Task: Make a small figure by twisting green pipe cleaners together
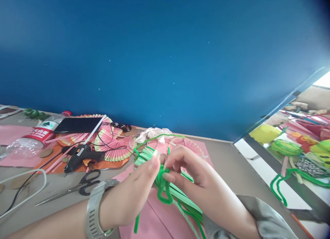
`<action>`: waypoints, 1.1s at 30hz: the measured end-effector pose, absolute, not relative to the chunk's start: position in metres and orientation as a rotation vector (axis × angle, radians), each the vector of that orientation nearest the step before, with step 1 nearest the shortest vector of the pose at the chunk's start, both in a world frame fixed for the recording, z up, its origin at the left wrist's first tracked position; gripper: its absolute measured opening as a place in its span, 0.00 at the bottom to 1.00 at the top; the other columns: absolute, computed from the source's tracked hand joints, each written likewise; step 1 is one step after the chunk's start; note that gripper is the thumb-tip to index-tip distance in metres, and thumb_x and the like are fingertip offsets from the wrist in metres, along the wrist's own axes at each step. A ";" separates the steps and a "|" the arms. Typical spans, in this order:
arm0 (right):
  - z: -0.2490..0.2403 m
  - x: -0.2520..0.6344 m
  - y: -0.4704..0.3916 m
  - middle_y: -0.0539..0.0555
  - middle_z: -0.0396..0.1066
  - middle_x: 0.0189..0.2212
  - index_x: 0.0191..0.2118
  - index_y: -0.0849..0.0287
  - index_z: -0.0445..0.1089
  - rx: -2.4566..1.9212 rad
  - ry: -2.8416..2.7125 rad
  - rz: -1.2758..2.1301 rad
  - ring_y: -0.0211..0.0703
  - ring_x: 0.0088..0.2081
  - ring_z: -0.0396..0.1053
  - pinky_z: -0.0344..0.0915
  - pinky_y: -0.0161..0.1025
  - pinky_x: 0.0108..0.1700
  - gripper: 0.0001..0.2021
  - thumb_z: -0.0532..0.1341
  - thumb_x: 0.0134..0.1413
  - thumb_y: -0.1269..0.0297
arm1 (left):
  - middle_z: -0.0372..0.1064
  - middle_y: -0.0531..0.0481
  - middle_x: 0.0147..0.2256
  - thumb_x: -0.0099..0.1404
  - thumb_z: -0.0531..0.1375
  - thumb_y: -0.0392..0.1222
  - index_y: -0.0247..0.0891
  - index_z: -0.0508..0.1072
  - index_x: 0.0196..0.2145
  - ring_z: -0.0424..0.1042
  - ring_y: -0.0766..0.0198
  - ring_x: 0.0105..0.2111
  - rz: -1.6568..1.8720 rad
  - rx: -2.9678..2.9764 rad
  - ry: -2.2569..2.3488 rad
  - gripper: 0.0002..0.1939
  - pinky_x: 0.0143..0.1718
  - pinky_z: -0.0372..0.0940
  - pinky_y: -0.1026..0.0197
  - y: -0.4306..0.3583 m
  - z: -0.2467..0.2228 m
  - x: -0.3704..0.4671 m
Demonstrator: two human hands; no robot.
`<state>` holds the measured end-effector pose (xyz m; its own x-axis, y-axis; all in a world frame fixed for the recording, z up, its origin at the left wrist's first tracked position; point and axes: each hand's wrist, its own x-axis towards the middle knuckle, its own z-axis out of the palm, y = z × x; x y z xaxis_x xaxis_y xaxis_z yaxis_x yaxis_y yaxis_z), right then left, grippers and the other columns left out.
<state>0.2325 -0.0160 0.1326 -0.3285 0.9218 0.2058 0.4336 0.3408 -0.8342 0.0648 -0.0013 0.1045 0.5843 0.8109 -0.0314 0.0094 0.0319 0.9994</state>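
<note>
A bundle of green pipe cleaners (pixel 164 191), bent into loops at its near side, is between my two hands at the centre. My left hand (pixel 140 184), with a watch on the wrist, has its fingers pressed around the loops from the left. From the right, my right hand (pixel 194 173) pinches a loop between thumb and index finger. Behind and under both hands lie many straight green pipe cleaners (pixel 192 199), on pink paper (pixel 154 220). The left fingertips are partly hidden behind the loops.
Scissors (pixel 65 191), a black glue gun (pixel 84 156), pleated paper fans (pixel 116 146), a plastic bottle (pixel 38 136) and a black phone (pixel 77 125) lie at left. A blue panel (pixel 165 60) stands behind the grey table (pixel 228 163). More craft pieces (pixel 286 147) are at far right.
</note>
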 end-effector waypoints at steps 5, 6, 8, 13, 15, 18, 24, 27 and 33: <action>0.127 0.235 -0.010 0.44 0.60 0.26 0.31 0.55 0.61 -1.160 -1.735 1.181 0.33 0.29 0.59 0.57 0.30 0.30 0.06 0.58 0.58 0.62 | 0.70 0.50 0.44 0.68 0.40 0.54 0.43 0.69 0.48 0.63 0.59 0.50 0.582 1.567 0.878 0.24 0.54 0.56 0.59 0.005 0.110 0.064; 0.127 0.234 -0.010 0.44 0.60 0.26 0.30 0.55 0.61 -1.168 -1.714 1.202 0.32 0.29 0.59 0.57 0.30 0.29 0.07 0.58 0.58 0.61 | 0.70 0.51 0.43 0.69 0.40 0.52 0.43 0.70 0.47 0.64 0.59 0.49 0.583 1.579 0.869 0.23 0.52 0.57 0.59 0.006 0.109 0.064; 0.128 0.233 -0.010 0.44 0.60 0.26 0.30 0.56 0.60 -1.183 -1.671 1.224 0.32 0.28 0.60 0.57 0.30 0.29 0.08 0.57 0.58 0.61 | 0.69 0.51 0.43 0.70 0.39 0.48 0.44 0.69 0.47 0.64 0.61 0.48 0.610 1.653 0.819 0.21 0.52 0.57 0.60 0.007 0.107 0.065; 0.130 0.230 -0.011 0.44 0.59 0.25 0.30 0.56 0.60 -1.218 -1.631 1.202 0.31 0.28 0.60 0.56 0.29 0.28 0.08 0.57 0.58 0.60 | 0.67 0.51 0.42 0.69 0.43 0.39 0.42 0.68 0.43 0.63 0.62 0.47 0.637 1.937 0.717 0.15 0.52 0.55 0.61 0.010 0.101 0.061; 0.130 0.230 -0.012 0.43 0.59 0.26 0.29 0.56 0.60 -1.212 -1.648 1.198 0.30 0.27 0.61 0.56 0.29 0.27 0.08 0.57 0.58 0.61 | 0.66 0.50 0.41 0.69 0.41 0.38 0.40 0.68 0.40 0.63 0.62 0.45 0.588 1.992 0.762 0.16 0.50 0.57 0.62 0.011 0.101 0.059; 0.131 0.232 -0.012 0.43 0.60 0.25 0.29 0.56 0.59 -1.178 -1.671 1.223 0.29 0.27 0.61 0.56 0.28 0.27 0.09 0.56 0.59 0.62 | 0.66 0.49 0.39 0.68 0.41 0.37 0.39 0.67 0.38 0.64 0.63 0.41 0.532 2.078 0.750 0.16 0.45 0.59 0.64 0.012 0.103 0.057; 0.130 0.232 -0.011 0.44 0.62 0.23 0.29 0.57 0.57 -1.155 -1.579 1.316 0.31 0.25 0.64 0.59 0.30 0.27 0.09 0.54 0.61 0.62 | 0.65 0.50 0.38 0.68 0.41 0.38 0.40 0.66 0.37 0.63 0.62 0.38 0.597 1.986 0.647 0.15 0.42 0.60 0.64 0.013 0.104 0.060; 0.127 0.228 -0.010 0.44 0.63 0.21 0.30 0.56 0.56 -1.118 -1.418 1.421 0.34 0.23 0.67 0.64 0.33 0.26 0.11 0.52 0.61 0.57 | 0.61 0.52 0.31 0.68 0.38 0.36 0.39 0.63 0.31 0.61 0.65 0.31 0.589 1.808 0.676 0.16 0.36 0.60 0.64 0.011 0.110 0.064; 0.128 0.223 -0.009 0.45 0.62 0.23 0.31 0.57 0.59 -0.993 -1.308 1.486 0.33 0.23 0.65 0.64 0.32 0.25 0.11 0.52 0.61 0.56 | 0.63 0.54 0.29 0.69 0.40 0.38 0.40 0.65 0.27 0.64 0.65 0.33 0.625 1.603 0.799 0.18 0.40 0.60 0.65 0.008 0.117 0.067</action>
<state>0.2230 -0.0089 0.1282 -0.2785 0.9604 -0.0093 -0.1131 -0.0424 -0.9927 0.0670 0.0083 0.1175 0.6226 0.7819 -0.0313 0.1579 -0.0864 0.9837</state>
